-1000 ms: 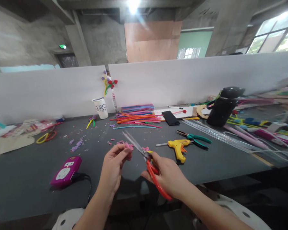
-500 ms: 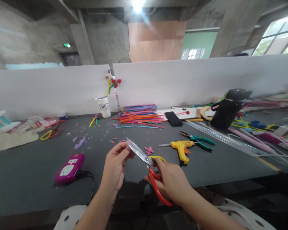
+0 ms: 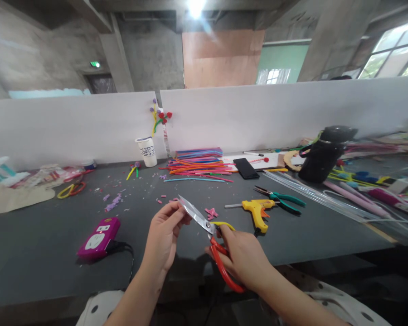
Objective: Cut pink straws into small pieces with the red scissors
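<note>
My right hand [image 3: 243, 256] is wrapped round the handles of a pair of scissors [image 3: 199, 218], one handle red and the other yellow. Its blades point up and left, their tips at the fingers of my left hand [image 3: 166, 231]. Those fingers are pinched together on something small; a bit of pink shows by the blade tips, but most is hidden. Just beyond the hands, short pink cut pieces [image 3: 211, 213] lie on the dark table [image 3: 190, 276]. Farther back is a pile of pipe cleaners [image 3: 199, 165], mostly orange, red, pink and blue.
Right of my hands lie a yellow glue gun [image 3: 255, 213] and green-handled pliers [image 3: 285, 199], with a phone [image 3: 245, 168] behind. A black jug [image 3: 323, 156] stands at right. On the left are a magenta power box [image 3: 99, 239], purple scraps [image 3: 113, 202] and a paper cup [image 3: 146, 152].
</note>
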{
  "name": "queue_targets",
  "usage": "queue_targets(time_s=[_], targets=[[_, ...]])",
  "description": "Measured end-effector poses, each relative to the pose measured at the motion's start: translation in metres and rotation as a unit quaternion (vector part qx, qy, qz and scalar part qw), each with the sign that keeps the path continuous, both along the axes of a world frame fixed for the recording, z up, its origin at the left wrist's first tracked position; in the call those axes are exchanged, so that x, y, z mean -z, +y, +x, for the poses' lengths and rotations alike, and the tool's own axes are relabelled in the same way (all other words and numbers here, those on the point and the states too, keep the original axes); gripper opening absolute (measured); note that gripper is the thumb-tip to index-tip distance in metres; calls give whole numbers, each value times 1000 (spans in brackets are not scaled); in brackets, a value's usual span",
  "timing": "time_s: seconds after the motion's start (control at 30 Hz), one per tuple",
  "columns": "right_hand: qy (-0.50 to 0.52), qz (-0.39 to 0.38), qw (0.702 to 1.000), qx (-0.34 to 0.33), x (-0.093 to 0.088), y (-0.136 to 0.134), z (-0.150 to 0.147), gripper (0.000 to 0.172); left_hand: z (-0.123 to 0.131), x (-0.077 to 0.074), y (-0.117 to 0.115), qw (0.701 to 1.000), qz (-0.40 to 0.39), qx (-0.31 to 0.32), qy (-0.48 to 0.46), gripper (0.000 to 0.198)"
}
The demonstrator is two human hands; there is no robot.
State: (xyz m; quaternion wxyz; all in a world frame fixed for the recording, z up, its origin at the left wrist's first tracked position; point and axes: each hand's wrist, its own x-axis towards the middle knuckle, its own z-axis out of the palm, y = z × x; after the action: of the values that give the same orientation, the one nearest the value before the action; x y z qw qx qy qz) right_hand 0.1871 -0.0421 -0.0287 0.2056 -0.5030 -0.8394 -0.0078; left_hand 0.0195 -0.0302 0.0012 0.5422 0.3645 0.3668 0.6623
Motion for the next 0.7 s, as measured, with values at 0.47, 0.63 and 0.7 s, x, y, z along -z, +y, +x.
queue_targets(time_s=[0.47, 0.63, 0.7], targets=[[15, -12, 1000, -5, 3, 0, 0, 34, -2, -1, 0, 1000, 8, 11, -3, 6], [7, -15, 1000, 6, 1, 0, 1, 36, -5, -3, 0, 1000, 10, 5, 7, 6], [24, -18, 1000, 5, 0, -1, 2, 35, -5, -4, 0, 1000, 9, 5, 8, 7]])
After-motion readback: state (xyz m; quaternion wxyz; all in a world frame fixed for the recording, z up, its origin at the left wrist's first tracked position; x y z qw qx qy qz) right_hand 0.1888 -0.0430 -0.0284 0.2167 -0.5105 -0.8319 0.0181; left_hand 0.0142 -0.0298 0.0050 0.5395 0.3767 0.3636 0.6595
